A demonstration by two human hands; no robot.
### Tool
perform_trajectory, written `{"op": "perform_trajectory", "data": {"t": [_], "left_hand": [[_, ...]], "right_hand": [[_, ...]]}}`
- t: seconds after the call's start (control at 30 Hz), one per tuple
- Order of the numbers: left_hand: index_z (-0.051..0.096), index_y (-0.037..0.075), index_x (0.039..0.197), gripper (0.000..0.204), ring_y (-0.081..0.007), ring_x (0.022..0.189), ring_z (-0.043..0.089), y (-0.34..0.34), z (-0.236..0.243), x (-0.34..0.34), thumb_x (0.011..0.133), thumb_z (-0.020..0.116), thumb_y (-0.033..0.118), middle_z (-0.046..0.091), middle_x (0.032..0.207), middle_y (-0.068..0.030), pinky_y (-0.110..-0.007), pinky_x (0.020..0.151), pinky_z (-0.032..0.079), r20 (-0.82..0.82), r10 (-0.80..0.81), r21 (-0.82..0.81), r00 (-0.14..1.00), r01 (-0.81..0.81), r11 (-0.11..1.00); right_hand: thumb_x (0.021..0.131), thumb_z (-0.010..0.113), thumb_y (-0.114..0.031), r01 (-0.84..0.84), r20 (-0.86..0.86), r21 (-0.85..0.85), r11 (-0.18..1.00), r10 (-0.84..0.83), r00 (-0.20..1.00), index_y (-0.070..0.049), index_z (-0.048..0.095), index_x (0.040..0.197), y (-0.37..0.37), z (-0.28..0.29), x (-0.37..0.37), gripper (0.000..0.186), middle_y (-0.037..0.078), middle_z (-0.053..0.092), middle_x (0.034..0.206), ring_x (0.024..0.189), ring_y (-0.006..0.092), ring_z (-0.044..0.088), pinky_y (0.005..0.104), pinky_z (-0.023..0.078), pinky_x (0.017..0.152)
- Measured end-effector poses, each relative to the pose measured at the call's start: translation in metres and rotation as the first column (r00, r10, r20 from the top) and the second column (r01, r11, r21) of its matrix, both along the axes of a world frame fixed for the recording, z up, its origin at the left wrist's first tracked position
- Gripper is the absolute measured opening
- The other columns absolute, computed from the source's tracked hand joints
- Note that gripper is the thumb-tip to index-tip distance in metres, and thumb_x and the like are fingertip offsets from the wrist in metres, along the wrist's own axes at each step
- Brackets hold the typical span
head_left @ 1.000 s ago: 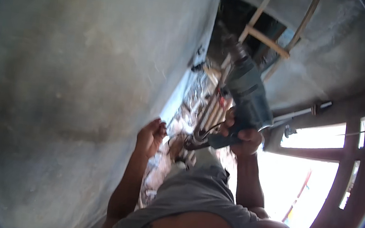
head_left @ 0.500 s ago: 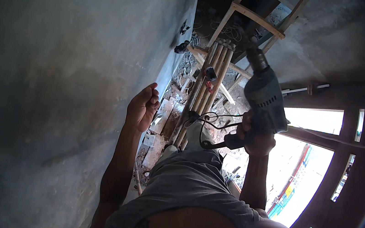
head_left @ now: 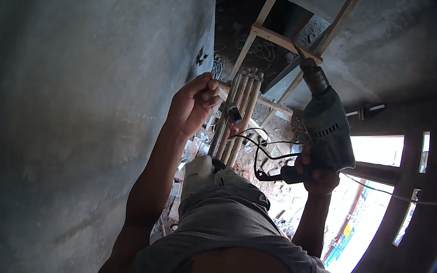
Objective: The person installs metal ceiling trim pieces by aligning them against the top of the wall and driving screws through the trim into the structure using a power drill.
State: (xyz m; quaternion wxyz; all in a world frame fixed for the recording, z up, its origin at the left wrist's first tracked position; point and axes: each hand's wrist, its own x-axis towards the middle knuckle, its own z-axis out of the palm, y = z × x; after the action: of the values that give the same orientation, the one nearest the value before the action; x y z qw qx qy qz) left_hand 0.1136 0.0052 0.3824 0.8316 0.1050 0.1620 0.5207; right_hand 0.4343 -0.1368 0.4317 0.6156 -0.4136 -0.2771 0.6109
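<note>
My right hand point(head_left: 322, 178) is wrapped round the handle of a power drill point(head_left: 331, 126), which points up and away to the left. A bit point(head_left: 299, 51) sticks out of its metal chuck point(head_left: 314, 78). From the drill's grip a black cable point(head_left: 270, 153) loops over to the left. My left hand point(head_left: 195, 103) is raised near the grey wall point(head_left: 86, 91), apart from the drill. Its fingers are curled in with the thumb against them, and whatever they may hold is hidden or too small to make out.
Below me runs a platform of round wooden poles point(head_left: 243, 98) with a small dark object point(head_left: 234, 115) on it. A wooden ladder-like frame point(head_left: 283, 39) stands beyond. Rubble point(head_left: 287, 201) covers the floor. Bright window openings point(head_left: 377, 149) and a strung cord point(head_left: 406, 198) are at the right.
My left hand has risen farther up and to the right in view. The drill in my right hand has moved slightly right and lower. The view of the platform has shifted, and my legs appear bent differently.
</note>
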Motion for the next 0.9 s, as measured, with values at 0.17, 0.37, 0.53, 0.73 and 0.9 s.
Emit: {"op": "perform_trajectory", "data": {"t": [0.17, 0.37, 0.53, 0.73, 0.9], "left_hand": [[0.063, 0.003, 0.103, 0.010, -0.0089, 0.068, 0.046, 0.045, 0.022, 0.024, 0.100, 0.057, 0.011, 0.063, 0.085, -0.0025, -0.024, 0.062, 0.037, -0.078, 0.012, 0.141, 0.997, -0.001, 0.990], [0.063, 0.005, 0.102, 0.014, -0.0070, 0.065, 0.041, 0.108, 0.040, 0.049, 0.100, 0.060, 0.018, 0.056, 0.078, 0.0016, -0.023, 0.058, 0.035, -0.052, -0.073, 0.160, 0.996, 0.080, 0.984], [0.062, 0.005, 0.103, 0.019, -0.0059, 0.061, 0.031, 0.154, 0.066, 0.069, 0.100, 0.063, 0.024, 0.038, 0.071, 0.0061, -0.023, 0.051, 0.027, -0.142, -0.069, 0.279, 0.987, 0.107, 0.954], [0.060, 0.006, 0.097, 0.019, -0.0053, 0.061, 0.028, 0.195, 0.102, 0.085, 0.099, 0.065, 0.024, 0.034, 0.072, 0.0066, -0.023, 0.051, 0.025, -0.325, 0.018, 0.440, 0.946, 0.134, 0.888], [0.059, 0.006, 0.094, 0.016, -0.0046, 0.060, 0.031, 0.215, 0.123, 0.092, 0.100, 0.064, 0.020, 0.042, 0.074, 0.0060, -0.022, 0.052, 0.027, -0.422, 0.101, 0.566, 0.901, 0.175, 0.806]], "right_hand": [[0.063, 0.071, -0.011, -0.101, -0.058, 0.157, 0.982, 0.112, 0.992, 0.005, 0.050, 0.119, 0.025, -0.009, 0.026, 0.063, 0.013, 0.054, 0.099, 0.083, 0.0203, 0.056, 0.0341, 0.051, 0.061], [0.060, 0.071, -0.007, -0.110, -0.048, 0.211, 0.971, 0.123, 0.991, 0.006, 0.048, 0.128, 0.068, -0.008, 0.037, 0.073, 0.016, 0.056, 0.104, 0.087, 0.0230, 0.058, 0.0366, 0.053, 0.062], [0.060, 0.072, -0.005, -0.177, -0.012, 0.131, 0.975, 0.180, 0.983, 0.006, 0.048, 0.130, 0.104, -0.012, 0.045, 0.075, 0.019, 0.058, 0.102, 0.085, 0.0271, 0.061, 0.0388, 0.055, 0.063], [0.086, 0.068, -0.014, -0.010, 0.016, 0.085, 0.996, 0.008, 1.000, 0.003, 0.052, 0.126, 0.149, -0.001, 0.021, 0.046, 0.018, 0.062, 0.081, 0.062, 0.0263, 0.062, 0.0359, 0.050, 0.047], [0.071, 0.078, -0.014, -0.101, -0.010, 0.312, 0.945, 0.110, 0.994, 0.004, 0.050, 0.131, 0.173, -0.009, 0.030, 0.069, 0.022, 0.062, 0.091, 0.071, 0.0294, 0.064, 0.0381, 0.052, 0.051]]}}
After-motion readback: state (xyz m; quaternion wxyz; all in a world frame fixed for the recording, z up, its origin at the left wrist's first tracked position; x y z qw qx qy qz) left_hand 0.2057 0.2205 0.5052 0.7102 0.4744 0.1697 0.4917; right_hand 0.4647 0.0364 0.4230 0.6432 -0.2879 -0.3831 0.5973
